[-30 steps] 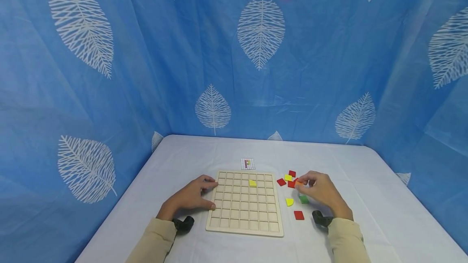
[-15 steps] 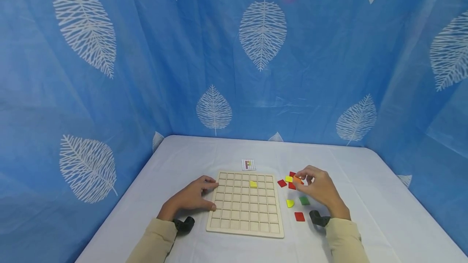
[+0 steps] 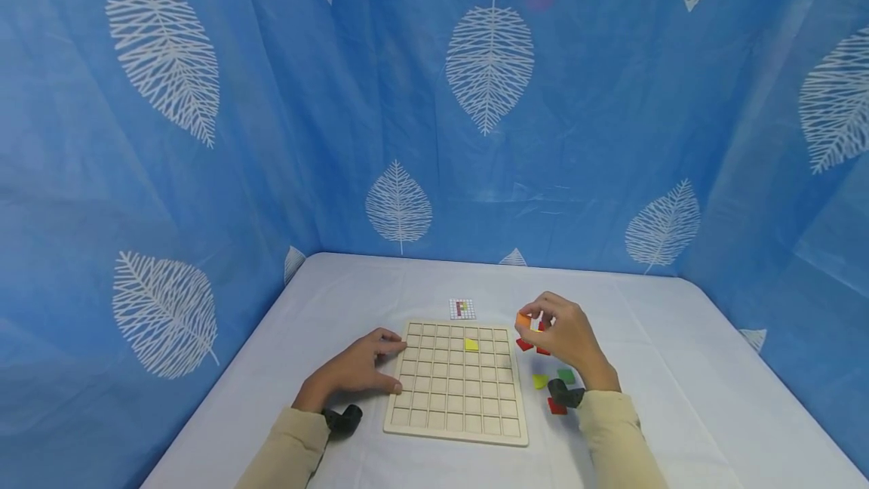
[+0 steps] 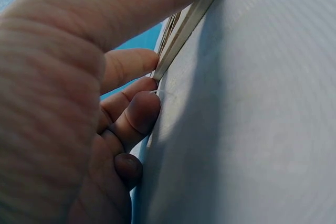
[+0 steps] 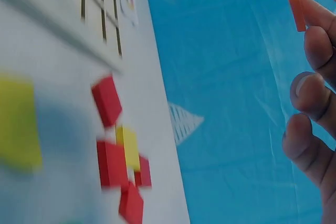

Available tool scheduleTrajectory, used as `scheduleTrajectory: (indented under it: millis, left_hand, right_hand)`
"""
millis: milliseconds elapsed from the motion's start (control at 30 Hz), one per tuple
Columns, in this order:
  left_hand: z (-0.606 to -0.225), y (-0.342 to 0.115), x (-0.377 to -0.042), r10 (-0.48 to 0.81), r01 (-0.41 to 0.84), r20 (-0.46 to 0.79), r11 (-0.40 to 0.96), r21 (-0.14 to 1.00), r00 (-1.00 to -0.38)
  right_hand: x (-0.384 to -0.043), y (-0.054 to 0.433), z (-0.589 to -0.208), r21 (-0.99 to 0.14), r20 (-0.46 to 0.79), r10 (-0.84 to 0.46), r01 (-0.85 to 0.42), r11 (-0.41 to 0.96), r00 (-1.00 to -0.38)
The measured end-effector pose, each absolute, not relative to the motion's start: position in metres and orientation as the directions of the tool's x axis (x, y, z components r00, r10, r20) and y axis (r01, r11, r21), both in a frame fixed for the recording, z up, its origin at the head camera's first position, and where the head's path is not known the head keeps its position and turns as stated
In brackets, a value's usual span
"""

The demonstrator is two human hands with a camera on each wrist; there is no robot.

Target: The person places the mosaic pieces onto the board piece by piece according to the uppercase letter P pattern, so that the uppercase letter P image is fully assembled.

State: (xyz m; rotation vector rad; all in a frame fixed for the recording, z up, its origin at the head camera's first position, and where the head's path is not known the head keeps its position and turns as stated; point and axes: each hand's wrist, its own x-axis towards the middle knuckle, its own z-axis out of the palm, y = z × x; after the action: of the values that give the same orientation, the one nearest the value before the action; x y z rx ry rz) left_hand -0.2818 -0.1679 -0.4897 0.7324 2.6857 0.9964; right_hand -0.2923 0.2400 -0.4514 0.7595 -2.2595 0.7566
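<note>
My right hand (image 3: 569,332) pinches a square orange tile (image 3: 523,320) between thumb and fingertips, held up near the board's upper right corner. In the right wrist view the orange tile (image 5: 294,4) appears edge-on, with other fingers curled below it. A wooden grid board (image 3: 455,383) lies flat on the table. One yellow tile (image 3: 471,345) with a rounded side sits in a cell of its upper part. My left hand (image 3: 356,366) rests at the board's left edge, thumb and forefinger spread and touching the rim; the left wrist view shows this edge (image 4: 184,38) up close.
Several red tiles (image 5: 111,163) and a yellow tile (image 5: 128,148) cluster right of the board. Nearer lie a rounded yellow tile (image 3: 539,381), a green tile (image 3: 566,376) and a red tile (image 3: 557,407). A small printed pattern card (image 3: 462,309) lies behind the board.
My right hand has lifted the orange tile from the tile cluster and carried it left, towards the board. My left hand stays at the board's edge.
</note>
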Motion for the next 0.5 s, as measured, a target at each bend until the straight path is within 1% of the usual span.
scheduleTrajectory:
  millis: [167, 333, 500]
  left_hand:
    - [-0.489, -0.166, -0.284, 0.505, 0.378, -0.002, 0.649, 0.660, -0.863]
    - [-0.490, -0.167, -0.283, 0.497, 0.362, -0.014, 0.651, 0.667, -0.868]
    - [-0.490, -0.169, -0.283, 0.513, 0.373, -0.011, 0.638, 0.673, -0.858]
  right_hand:
    - [-0.302, 0.220, -0.448, -0.304, 0.715, -0.342, -0.711, 0.634, -0.610]
    - [-0.306, 0.203, -0.455, -0.350, 0.694, -0.351, -0.721, 0.598, -0.628]
    - [-0.307, 0.189, -0.461, -0.355, 0.671, -0.370, -0.717, 0.600, -0.642]
